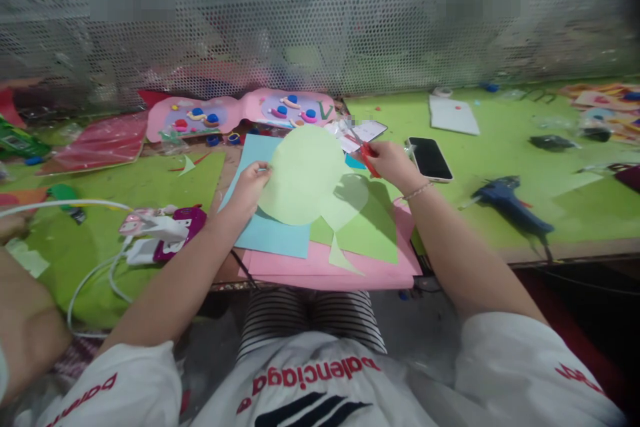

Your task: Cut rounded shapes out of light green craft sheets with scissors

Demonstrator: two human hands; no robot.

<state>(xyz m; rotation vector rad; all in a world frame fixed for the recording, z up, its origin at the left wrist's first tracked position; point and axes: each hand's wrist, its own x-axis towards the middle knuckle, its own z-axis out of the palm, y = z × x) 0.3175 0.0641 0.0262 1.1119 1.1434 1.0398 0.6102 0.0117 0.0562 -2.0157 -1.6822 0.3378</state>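
Note:
My left hand (253, 181) grips the left edge of a pale green paper disc (301, 173) and holds it up over the table. My right hand (393, 165) is closed on red-handled scissors (367, 155), whose blades point up-left at the disc's right edge. Under the disc lie a light blue sheet (273, 233), a green sheet (370, 230) and a pink sheet (345, 268). A pointed green offcut (341, 257) rests on the pink sheet.
A black phone (430, 159) lies right of my right hand and a blue glue gun (510, 203) farther right. Pink craft boards with coloured shapes (240, 113) lie behind. A pink-and-white device with white cable (160, 233) sits left. Another person's arm (25, 320) is at far left.

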